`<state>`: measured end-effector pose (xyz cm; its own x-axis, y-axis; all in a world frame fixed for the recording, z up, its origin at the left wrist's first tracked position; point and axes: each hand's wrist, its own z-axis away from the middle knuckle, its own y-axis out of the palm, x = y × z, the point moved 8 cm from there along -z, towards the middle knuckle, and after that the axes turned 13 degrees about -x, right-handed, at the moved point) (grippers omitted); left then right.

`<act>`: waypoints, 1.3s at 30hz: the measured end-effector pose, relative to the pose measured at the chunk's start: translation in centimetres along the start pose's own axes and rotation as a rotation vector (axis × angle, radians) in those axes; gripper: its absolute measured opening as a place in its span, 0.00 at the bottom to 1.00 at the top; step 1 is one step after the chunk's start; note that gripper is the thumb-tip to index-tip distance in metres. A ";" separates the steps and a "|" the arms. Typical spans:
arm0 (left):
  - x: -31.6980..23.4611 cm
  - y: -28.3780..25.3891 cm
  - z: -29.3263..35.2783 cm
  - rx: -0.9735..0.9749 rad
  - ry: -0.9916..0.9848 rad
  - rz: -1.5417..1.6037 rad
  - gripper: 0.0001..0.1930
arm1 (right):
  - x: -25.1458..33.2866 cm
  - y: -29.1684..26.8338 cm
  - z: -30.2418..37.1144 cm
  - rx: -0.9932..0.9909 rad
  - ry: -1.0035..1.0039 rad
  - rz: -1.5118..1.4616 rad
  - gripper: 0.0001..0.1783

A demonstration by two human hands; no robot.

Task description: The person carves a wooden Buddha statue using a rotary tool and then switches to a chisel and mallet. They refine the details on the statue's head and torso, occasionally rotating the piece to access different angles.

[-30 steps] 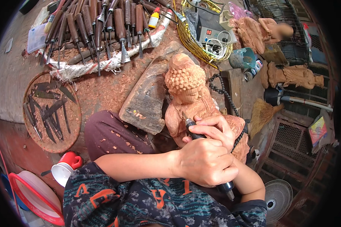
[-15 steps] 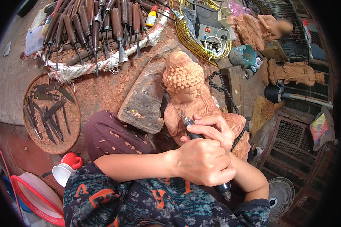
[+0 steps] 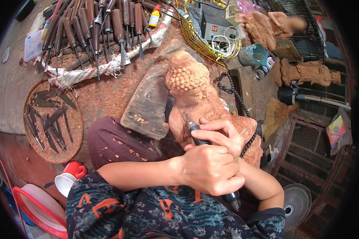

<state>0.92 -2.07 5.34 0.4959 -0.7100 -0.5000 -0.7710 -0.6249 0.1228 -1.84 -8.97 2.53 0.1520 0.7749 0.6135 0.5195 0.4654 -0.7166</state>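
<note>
A reddish-brown wooden statue (image 3: pixel 187 77) with a knobbly curled head leans in front of me against a weathered wood block (image 3: pixel 147 105). My left hand (image 3: pixel 211 169) is wrapped round a black rotary carving handpiece (image 3: pixel 198 135), whose rear end sticks out below the fist. Farther up, the fingers of my right hand (image 3: pixel 223 135) press on the same handpiece, close to its metal nose, and rest near the carved surface. The thin tip lies at the statue's chest; whether it touches the wood is too small to tell. Both hands are closed, the left overlapping the right wrist area.
Several wooden-handled chisels (image 3: pixel 119 30) lie at the back left. A round tray (image 3: pixel 77 139) holds dark blades. Behind the statue stand a control box (image 3: pixel 211 30) and a teal cup (image 3: pixel 253 55). A black rope (image 3: pixel 237 97) runs along its right. A fan (image 3: pixel 297 207) stands at right.
The whole view has shifted slightly. Both hands keep their grip on the handpiece, and its tip stays at the statue's chest with only a slight move.
</note>
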 end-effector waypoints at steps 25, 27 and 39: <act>0.3 -0.1 -0.8 -0.038 -0.018 -0.017 0.10 | -0.3 -0.3 -0.1 -0.017 0.062 -0.023 0.20; 0.2 -0.1 -0.8 -0.037 -0.023 -0.016 0.10 | -0.2 -0.3 -0.1 -0.009 0.045 -0.017 0.20; 0.1 -0.1 -0.6 -0.021 -0.029 -0.011 0.10 | -0.4 -0.1 0.2 -0.023 0.061 -0.041 0.20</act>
<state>1.27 -2.34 5.77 0.4920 -0.6939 -0.5258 -0.7569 -0.6393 0.1354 -2.13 -9.25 2.34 0.1806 0.7280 0.6614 0.5449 0.4857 -0.6835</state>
